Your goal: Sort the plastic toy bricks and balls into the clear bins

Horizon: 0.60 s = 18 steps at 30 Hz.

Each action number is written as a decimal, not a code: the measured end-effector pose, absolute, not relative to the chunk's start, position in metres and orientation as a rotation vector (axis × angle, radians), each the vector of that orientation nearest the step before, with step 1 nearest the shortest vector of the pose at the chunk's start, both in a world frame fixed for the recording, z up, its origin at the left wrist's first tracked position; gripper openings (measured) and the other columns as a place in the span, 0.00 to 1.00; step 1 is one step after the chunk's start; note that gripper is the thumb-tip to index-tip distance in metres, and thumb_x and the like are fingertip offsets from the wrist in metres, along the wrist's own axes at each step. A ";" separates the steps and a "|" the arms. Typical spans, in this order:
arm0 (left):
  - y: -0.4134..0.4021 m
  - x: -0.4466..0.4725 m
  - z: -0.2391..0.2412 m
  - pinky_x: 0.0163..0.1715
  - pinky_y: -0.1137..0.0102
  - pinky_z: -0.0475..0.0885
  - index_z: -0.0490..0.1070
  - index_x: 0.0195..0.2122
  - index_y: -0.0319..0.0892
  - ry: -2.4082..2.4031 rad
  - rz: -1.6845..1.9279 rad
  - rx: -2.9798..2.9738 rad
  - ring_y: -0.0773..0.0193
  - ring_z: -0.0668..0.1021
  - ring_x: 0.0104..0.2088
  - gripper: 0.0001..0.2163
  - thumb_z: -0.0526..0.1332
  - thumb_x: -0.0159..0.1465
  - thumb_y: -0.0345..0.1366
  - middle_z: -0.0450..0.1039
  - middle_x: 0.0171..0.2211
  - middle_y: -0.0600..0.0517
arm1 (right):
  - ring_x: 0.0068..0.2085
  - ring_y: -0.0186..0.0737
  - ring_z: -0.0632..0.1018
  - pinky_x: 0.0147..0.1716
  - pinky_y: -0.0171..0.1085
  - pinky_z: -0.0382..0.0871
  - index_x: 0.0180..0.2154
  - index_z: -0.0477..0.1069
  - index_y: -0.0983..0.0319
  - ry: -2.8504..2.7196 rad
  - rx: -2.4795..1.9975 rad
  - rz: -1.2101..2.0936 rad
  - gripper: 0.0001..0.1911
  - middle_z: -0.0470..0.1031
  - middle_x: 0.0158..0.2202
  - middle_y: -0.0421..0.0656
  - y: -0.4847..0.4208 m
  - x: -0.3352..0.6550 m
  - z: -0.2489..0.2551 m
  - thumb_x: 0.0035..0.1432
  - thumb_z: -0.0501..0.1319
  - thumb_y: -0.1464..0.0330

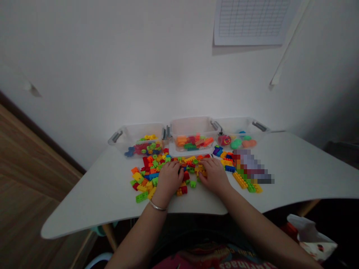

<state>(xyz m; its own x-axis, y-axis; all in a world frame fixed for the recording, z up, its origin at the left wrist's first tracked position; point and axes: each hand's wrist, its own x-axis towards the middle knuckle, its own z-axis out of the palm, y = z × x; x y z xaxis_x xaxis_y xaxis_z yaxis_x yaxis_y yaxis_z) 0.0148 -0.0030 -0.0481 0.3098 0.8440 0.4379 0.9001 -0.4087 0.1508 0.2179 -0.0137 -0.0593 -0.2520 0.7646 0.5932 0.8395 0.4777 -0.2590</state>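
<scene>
A heap of coloured toy building bricks (pixel 155 175) lies spread over the white table in front of me. My left hand (pixel 169 179), with a silver bangle at its wrist, reaches into the heap; its fingers are curled with the thumb close to them, and what lies between them is hidden. Across from it, my right hand (pixel 215 175) bends its thumb and fingers around a yellow brick (pixel 199 172). A small green brick (pixel 193 184) lies on the table between the two hands. Dark red bricks (pixel 184 189) sit beside my left thumb.
Three clear bins stand along the wall: a left bin (pixel 134 130), a middle bin (pixel 193 127) on a pale lid (pixel 179 152), and a right bin (pixel 238 125), each holding toy pieces. Long rows of joined bricks (pixel 240 180) lie right, beside a blurred-out patch. The table's edge (pixel 196 213) is near me.
</scene>
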 end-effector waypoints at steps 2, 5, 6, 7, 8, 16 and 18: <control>-0.003 0.015 -0.048 0.51 0.60 0.70 0.75 0.41 0.40 -1.637 -0.695 -2.440 0.56 0.75 0.47 0.11 0.53 0.67 0.35 0.76 0.44 0.45 | 0.50 0.51 0.71 0.53 0.50 0.64 0.45 0.73 0.64 -2.046 -1.383 -0.143 0.17 0.75 0.46 0.51 -0.012 0.218 -0.062 0.52 0.60 0.67; -0.003 0.015 -0.049 0.52 0.60 0.70 0.75 0.41 0.40 -1.643 -0.699 -2.441 0.56 0.75 0.47 0.11 0.54 0.67 0.35 0.76 0.44 0.45 | 0.51 0.52 0.70 0.54 0.50 0.63 0.45 0.73 0.63 -2.034 -1.430 -0.147 0.16 0.74 0.48 0.52 -0.012 0.219 -0.064 0.54 0.60 0.66; -0.003 0.014 -0.049 0.51 0.60 0.70 0.75 0.41 0.40 -1.643 -0.699 -2.442 0.56 0.75 0.47 0.11 0.54 0.67 0.35 0.76 0.44 0.45 | 0.51 0.52 0.70 0.54 0.50 0.63 0.46 0.72 0.63 -2.023 -1.442 -0.149 0.17 0.74 0.49 0.52 -0.012 0.219 -0.064 0.54 0.59 0.66; -0.003 0.014 -0.049 0.51 0.60 0.70 0.75 0.40 0.40 -1.641 -0.700 -2.442 0.56 0.75 0.47 0.10 0.54 0.66 0.35 0.76 0.43 0.45 | 0.50 0.52 0.71 0.54 0.50 0.63 0.47 0.72 0.63 -2.010 -1.454 -0.151 0.17 0.74 0.49 0.52 -0.013 0.220 -0.064 0.55 0.59 0.66; -0.003 0.014 -0.049 0.51 0.60 0.70 0.75 0.40 0.40 -1.640 -0.701 -2.441 0.56 0.75 0.47 0.10 0.54 0.66 0.35 0.76 0.43 0.45 | 0.50 0.52 0.71 0.53 0.50 0.64 0.48 0.72 0.64 -1.998 -1.466 -0.153 0.18 0.74 0.49 0.52 -0.013 0.221 -0.064 0.55 0.59 0.66; -0.003 0.015 -0.050 0.51 0.60 0.70 0.75 0.41 0.40 -1.647 -0.696 -2.440 0.56 0.75 0.47 0.11 0.54 0.66 0.35 0.76 0.43 0.44 | 0.48 0.52 0.71 0.51 0.49 0.66 0.46 0.73 0.66 -1.963 -1.516 -0.070 0.16 0.74 0.46 0.53 -0.005 0.227 -0.075 0.55 0.56 0.70; -0.003 0.014 -0.049 0.51 0.60 0.70 0.75 0.41 0.40 -1.654 -0.683 -2.441 0.56 0.75 0.47 0.11 0.54 0.66 0.35 0.76 0.43 0.44 | 0.48 0.51 0.71 0.50 0.49 0.66 0.45 0.73 0.65 -1.954 -1.498 -0.031 0.15 0.75 0.45 0.53 0.000 0.228 -0.079 0.56 0.56 0.70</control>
<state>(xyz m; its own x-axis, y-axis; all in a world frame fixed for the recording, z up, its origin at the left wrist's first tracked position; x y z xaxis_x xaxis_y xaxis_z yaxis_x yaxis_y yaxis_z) 0.0145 -0.0030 -0.0495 0.3030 0.8525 0.4259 0.9045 -0.3981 0.1532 0.2283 -0.0001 -0.0788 -0.1199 0.8503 0.5125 0.8661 0.3419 -0.3647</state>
